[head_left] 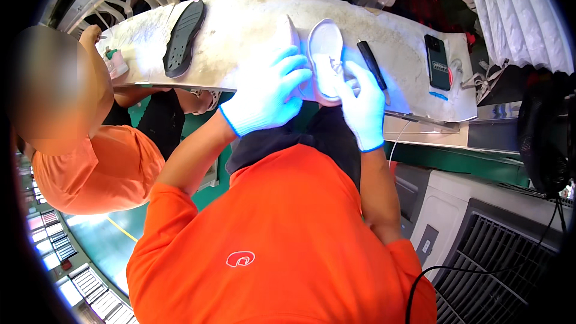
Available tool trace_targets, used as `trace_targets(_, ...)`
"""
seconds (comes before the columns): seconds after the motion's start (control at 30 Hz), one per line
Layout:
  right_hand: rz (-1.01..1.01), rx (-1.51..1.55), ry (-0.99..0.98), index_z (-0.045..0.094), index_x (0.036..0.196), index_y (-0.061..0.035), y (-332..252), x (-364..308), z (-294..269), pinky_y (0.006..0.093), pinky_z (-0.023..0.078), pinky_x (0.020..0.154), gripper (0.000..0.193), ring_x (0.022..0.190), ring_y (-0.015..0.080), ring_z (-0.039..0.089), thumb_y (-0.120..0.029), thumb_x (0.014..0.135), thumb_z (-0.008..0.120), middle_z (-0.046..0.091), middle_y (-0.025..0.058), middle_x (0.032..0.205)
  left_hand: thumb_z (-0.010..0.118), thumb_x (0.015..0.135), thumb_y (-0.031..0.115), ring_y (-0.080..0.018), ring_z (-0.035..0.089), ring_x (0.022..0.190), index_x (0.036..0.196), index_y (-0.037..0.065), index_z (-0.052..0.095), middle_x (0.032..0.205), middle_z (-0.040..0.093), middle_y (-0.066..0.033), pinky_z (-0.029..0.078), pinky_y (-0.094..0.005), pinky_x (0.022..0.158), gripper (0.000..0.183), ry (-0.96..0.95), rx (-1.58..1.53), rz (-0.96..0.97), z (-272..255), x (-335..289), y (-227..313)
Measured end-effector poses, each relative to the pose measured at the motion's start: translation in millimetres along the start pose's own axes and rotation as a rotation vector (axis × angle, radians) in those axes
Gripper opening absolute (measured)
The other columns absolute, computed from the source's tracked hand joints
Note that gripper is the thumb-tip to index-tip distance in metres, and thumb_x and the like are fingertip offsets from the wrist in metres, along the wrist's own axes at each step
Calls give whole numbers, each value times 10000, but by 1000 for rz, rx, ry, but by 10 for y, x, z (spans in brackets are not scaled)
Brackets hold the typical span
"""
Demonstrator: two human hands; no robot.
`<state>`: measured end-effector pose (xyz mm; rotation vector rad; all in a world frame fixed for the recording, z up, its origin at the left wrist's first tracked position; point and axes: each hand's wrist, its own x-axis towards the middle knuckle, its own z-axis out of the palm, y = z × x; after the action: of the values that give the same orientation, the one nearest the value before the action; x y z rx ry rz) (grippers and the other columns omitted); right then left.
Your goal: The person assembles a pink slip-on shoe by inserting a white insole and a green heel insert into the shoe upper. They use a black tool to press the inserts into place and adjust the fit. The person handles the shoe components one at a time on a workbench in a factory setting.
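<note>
A pale shoe (pixel 324 36) lies lengthwise at the table's near edge, its opening facing up. My right hand (pixel 364 105), in a white knit glove with a blue cuff, is closed at the shoe's right side, with thumb and forefinger pinching whitish material near its middle. Just left of that shoe is a second pale, shoe-like piece (pixel 289 29), washed out by glare. Over its near part curve the fingers of my left hand (pixel 267 97), gloved the same way, with the thumb at its near end. The fingers hide much of this piece.
Right of the shoe lies a dark-handled knife (pixel 373 65); farther right, a phone (pixel 437 61). A black sole (pixel 185 39) rests on the left of the worn table (pixel 234 30). A person in orange (pixel 102 165) sits at left. A grey machine with a grille (pixel 492 252) stands at right.
</note>
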<state>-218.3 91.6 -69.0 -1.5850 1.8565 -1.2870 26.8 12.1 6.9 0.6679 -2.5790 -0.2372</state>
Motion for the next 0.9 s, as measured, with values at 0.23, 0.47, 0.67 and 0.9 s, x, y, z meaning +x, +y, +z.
trace_targets(0.23, -269, -132, 108, 762, 1327, -44, -243, -224, 93, 490, 568, 1081, 413, 1274, 415, 682, -174, 946, 855, 697, 194, 1399, 855, 809, 156, -370, 681, 1266, 934, 85, 824, 1174, 757, -105, 573, -522, 1048, 147, 117, -41, -5, 116, -85, -8)
trace_targets(0.47, -380, -180, 13, 794, 1314, -62, -439, -181, 159, 530, 518, 1156, 416, 1432, 440, 584, -148, 913, 865, 649, 205, 1501, 884, 820, 121, -342, 727, 1240, 912, 75, 824, 1100, 806, -80, 595, -497, 1038, 119, 195, -200, -116, 241, -88, -69)
trace_targets(0.67, -510, -108, 11, 812, 1246, -58, -396, -33, 276, 524, 519, 1159, 348, 1406, 416, 621, -122, 907, 861, 699, 164, 1450, 879, 837, 95, -345, 718, 1265, 961, 67, 818, 1129, 815, -83, 586, -496, 1071, 141, 141, -217, -36, 205, -74, -171)
trace_targets(0.9, -528, -71, -26, 822, 1217, -56, -331, 133, 240, 519, 519, 1157, 278, 1377, 412, 638, -86, 941, 802, 730, 154, 1388, 888, 812, 115, -345, 740, 1187, 959, 111, 828, 1078, 812, -68, 579, -504, 1067, 159, 157, -177, -25, 198, 0, -136)
